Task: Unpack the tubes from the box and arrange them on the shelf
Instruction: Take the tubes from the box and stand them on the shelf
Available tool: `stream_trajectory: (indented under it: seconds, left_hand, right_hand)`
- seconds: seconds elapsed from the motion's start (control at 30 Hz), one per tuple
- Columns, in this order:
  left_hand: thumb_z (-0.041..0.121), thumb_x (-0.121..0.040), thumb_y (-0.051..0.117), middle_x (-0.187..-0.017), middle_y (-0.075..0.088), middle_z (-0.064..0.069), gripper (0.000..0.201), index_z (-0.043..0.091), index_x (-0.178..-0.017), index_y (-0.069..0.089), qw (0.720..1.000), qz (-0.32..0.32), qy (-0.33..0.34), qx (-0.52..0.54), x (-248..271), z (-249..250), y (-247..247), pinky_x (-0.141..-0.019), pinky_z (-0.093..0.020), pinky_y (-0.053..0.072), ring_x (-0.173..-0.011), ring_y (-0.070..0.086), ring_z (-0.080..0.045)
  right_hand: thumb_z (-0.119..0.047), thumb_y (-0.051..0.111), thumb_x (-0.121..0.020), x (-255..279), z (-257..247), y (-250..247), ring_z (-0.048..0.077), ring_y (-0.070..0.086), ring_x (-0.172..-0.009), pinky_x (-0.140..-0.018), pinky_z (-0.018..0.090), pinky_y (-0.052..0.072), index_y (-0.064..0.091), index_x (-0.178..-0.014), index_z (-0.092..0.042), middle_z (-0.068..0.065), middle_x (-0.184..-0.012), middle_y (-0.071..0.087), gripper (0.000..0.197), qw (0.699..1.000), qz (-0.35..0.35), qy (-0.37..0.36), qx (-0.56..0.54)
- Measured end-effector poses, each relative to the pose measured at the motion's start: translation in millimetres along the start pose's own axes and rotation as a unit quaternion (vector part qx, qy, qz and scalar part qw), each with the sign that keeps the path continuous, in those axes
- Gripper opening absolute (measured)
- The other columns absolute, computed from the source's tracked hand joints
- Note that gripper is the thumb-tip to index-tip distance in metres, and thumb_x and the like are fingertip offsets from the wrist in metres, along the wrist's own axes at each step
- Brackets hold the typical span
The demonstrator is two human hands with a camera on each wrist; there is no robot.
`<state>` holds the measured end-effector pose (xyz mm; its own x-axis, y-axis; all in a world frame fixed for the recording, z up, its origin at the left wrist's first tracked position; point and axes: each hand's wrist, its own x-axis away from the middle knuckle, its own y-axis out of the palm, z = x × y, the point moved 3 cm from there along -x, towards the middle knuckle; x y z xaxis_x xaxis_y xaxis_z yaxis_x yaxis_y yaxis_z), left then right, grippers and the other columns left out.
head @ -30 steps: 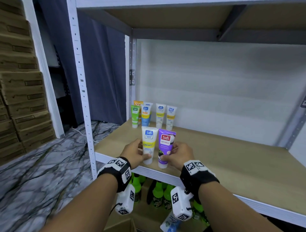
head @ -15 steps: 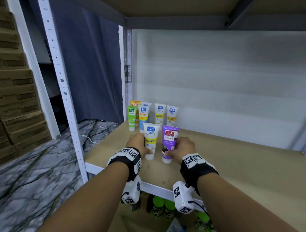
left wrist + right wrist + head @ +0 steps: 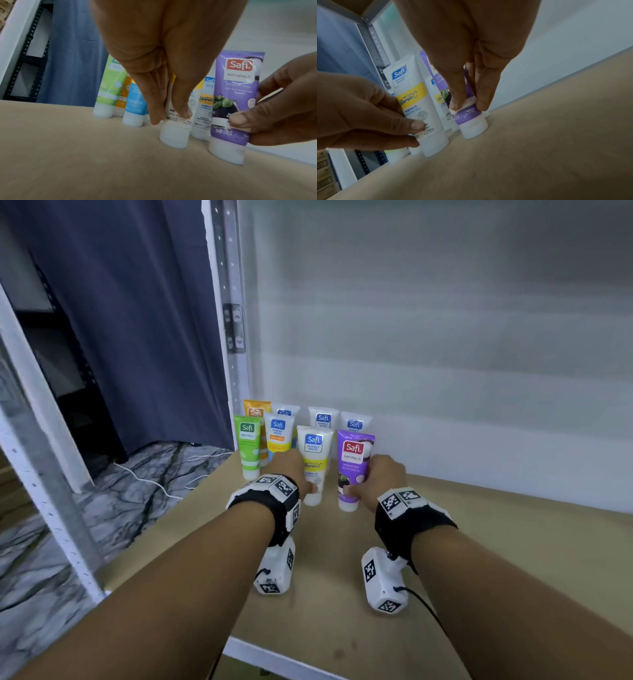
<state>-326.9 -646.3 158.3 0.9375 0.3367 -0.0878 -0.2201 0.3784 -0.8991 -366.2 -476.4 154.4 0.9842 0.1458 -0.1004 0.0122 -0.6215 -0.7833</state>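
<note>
Both hands pinch soft, light, tippy tubes low above their caps: left hand (image 3: 291,470) the Vitamin C tube (image 3: 313,463), right hand (image 3: 385,479) the purple Naturals tube (image 3: 352,463) beside it, both upright on the shelf (image 3: 479,559).

I see smooth, glossy plastic on the purple tube (image 3: 235,94) and the white tube (image 3: 418,102); the shelf board (image 3: 479,559) looks matt, like fibreboard; its upright post (image 3: 230,302) is painted metal
</note>
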Motion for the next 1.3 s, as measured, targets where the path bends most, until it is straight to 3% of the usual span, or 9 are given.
stream_trajectory:
  seconds: [0.5, 0.67, 0.73, 0.8, 1.0, 1.1, 1.17, 1.3]
  left_hand:
    - [0.028, -0.082, 0.074, -0.12, 0.062, -0.014, 0.046, 0.003, -0.116, 0.057, 0.999, 0.013, -0.009, -0.031, -24, 12, 4, -0.085, -0.032, 0.05, -0.11, 0.061, -0.028]
    - [0.029, -0.088, 0.067, -0.114, 0.064, -0.013, 0.034, 0.005, -0.111, 0.059, 1.0, 0.01, -0.004, -0.029, -11, 6, 4, -0.077, -0.031, 0.048, -0.104, 0.062, -0.029]
    - [0.029, -0.088, 0.066, -0.109, 0.064, -0.013, 0.03, 0.005, -0.106, 0.06, 1.0, 0.006, 0.003, -0.031, -1, 3, 0, -0.075, -0.031, 0.046, -0.102, 0.062, -0.029]
    - [0.033, -0.087, 0.066, -0.109, 0.064, -0.013, 0.032, 0.006, -0.105, 0.061, 0.999, 0.002, 0.007, -0.04, 12, -5, -6, -0.079, -0.034, 0.049, -0.102, 0.061, -0.029]
    - [0.039, -0.086, 0.063, -0.123, 0.061, -0.006, 0.042, 0.018, -0.122, 0.059, 0.999, -0.008, 0.026, -0.041, 75, -35, -26, -0.097, -0.034, 0.047, -0.113, 0.057, -0.025]
    - [0.039, -0.084, 0.063, -0.125, 0.062, -0.006, 0.044, 0.023, -0.124, 0.059, 0.998, -0.014, 0.03, -0.051, 120, -48, -34, -0.1, -0.035, 0.046, -0.115, 0.058, -0.025]
    - [0.039, -0.084, 0.062, -0.127, 0.061, -0.006, 0.045, 0.025, -0.126, 0.058, 0.998, -0.018, 0.026, -0.062, 155, -59, -37, -0.1, -0.037, 0.046, -0.117, 0.057, -0.027]
    - [0.036, -0.086, 0.059, -0.118, 0.064, -0.009, 0.042, 0.024, -0.126, 0.057, 0.998, -0.003, 0.013, -0.057, 225, -84, -43, -0.095, -0.037, 0.049, -0.112, 0.059, -0.029]
  right_hand:
    - [-0.034, 0.084, -0.07, -32, -3, 10, 0.023, 0.064, -0.102, -0.073, 0.023, 0.043, 0.062, -0.113, -0.01, 0.009, -0.112, 0.067, 0.055, 1.0, 0.011, 0.016, -0.018]
    - [-0.039, 0.086, -0.064, -22, 1, 8, 0.02, 0.063, -0.088, -0.056, 0.02, 0.036, 0.062, -0.104, -0.01, 0.007, -0.103, 0.069, 0.054, 0.999, 0.007, 0.03, -0.007]
    - [-0.038, 0.085, -0.065, -12, 3, 5, 0.02, 0.064, -0.09, -0.064, 0.022, 0.039, 0.062, -0.102, -0.009, 0.003, -0.096, 0.066, 0.053, 1.0, 0.004, 0.031, 0.001]
    - [-0.037, 0.082, -0.069, 2, 1, 2, 0.02, 0.06, -0.086, -0.068, 0.023, 0.038, 0.061, -0.101, -0.008, 0.002, -0.089, 0.06, 0.048, 1.0, 0.004, 0.024, 0.013]
    - [-0.022, 0.075, -0.074, 59, -17, 4, 0.023, 0.064, -0.095, -0.072, 0.02, 0.042, 0.07, -0.096, -0.009, 0.006, -0.099, 0.069, 0.026, 0.999, -0.019, -0.03, 0.02]
    - [-0.022, 0.074, -0.075, 103, -30, 7, 0.02, 0.063, -0.099, -0.081, 0.018, 0.044, 0.07, -0.099, -0.011, 0.004, -0.103, 0.067, 0.027, 0.997, -0.054, -0.049, 0.006]
    - [-0.021, 0.074, -0.074, 134, -38, 15, 0.022, 0.064, -0.1, -0.09, 0.023, 0.047, 0.071, -0.1, -0.01, 0.006, -0.104, 0.07, 0.028, 0.993, -0.08, -0.085, 0.007]
    - [-0.02, 0.077, -0.072, 197, -54, 32, 0.02, 0.067, -0.09, -0.088, 0.026, 0.051, 0.072, -0.097, -0.008, 0.005, -0.095, 0.072, 0.028, 0.983, -0.118, -0.139, -0.01]
